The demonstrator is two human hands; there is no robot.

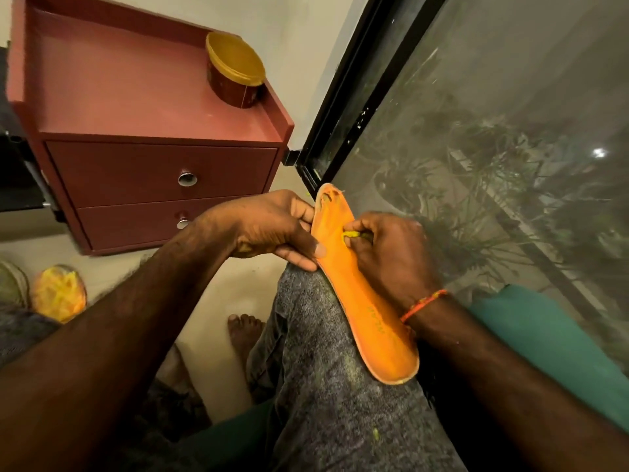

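Observation:
An orange shoe insole (366, 311) lies lengthwise on my right knee, toe end pointing away from me and worn at the tip. My left hand (272, 228) grips its left edge near the toe, thumb on top and fingers underneath. My right hand (388, 253) pinches a small yellow-green scrap (350, 235) against the insole's upper surface, fingers curled round it. An orange thread band circles my right wrist.
A dark red two-drawer cabinet (163, 178) stands ahead on the left, with a yellow-lidded tub (235, 73) on top. A black-framed window (357, 107) with mesh runs along the right. A yellow-smeared round lid (58, 292) lies on the floor at left. My bare foot (245, 330) rests below.

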